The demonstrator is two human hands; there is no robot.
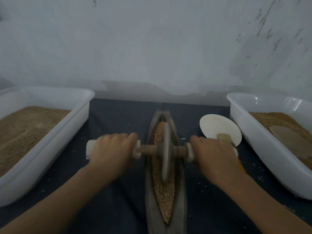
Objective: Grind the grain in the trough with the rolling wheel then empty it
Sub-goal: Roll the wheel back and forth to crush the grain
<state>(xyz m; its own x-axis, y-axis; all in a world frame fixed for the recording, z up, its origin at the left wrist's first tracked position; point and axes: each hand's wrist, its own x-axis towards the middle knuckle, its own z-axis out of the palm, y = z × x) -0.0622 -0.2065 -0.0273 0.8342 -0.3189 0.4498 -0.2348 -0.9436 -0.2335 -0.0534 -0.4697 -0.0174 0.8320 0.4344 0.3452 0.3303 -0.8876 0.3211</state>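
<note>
Trough (183, 191): narrow, boat-shaped, grey, at lower centre of the frame; long axis runs bottom to top, near tip at the bottom edge, far tip pointing at the wall. Lies on dark blue cloth (118, 191).
Grain (166, 195): tan strip along the trough's channel, on both sides of the wheel.
Rolling wheel (165, 151): grey disc standing on edge in the channel, mid-frame, its plane in line with the trough. Wooden axle (146, 149) crosses the trough left to right, white-wrapped at each end.
Left hand (112, 149): fingers curled over the left wrapped end, grasping it; disc just right of the knuckles.
Right hand (214, 151): curled round the right wrapped end; disc lies between the two hands. Both hands blurred.
Pale round plate (217, 125): right of the trough, behind the right hand; a yellowish item on it, possibly a brush.
White tub (81, 115): left, holding fine brown meal.
Second white tub (249, 132): right, holding grain and a flat tan piece.
Pale wall (152, 48): upper frame.
</note>
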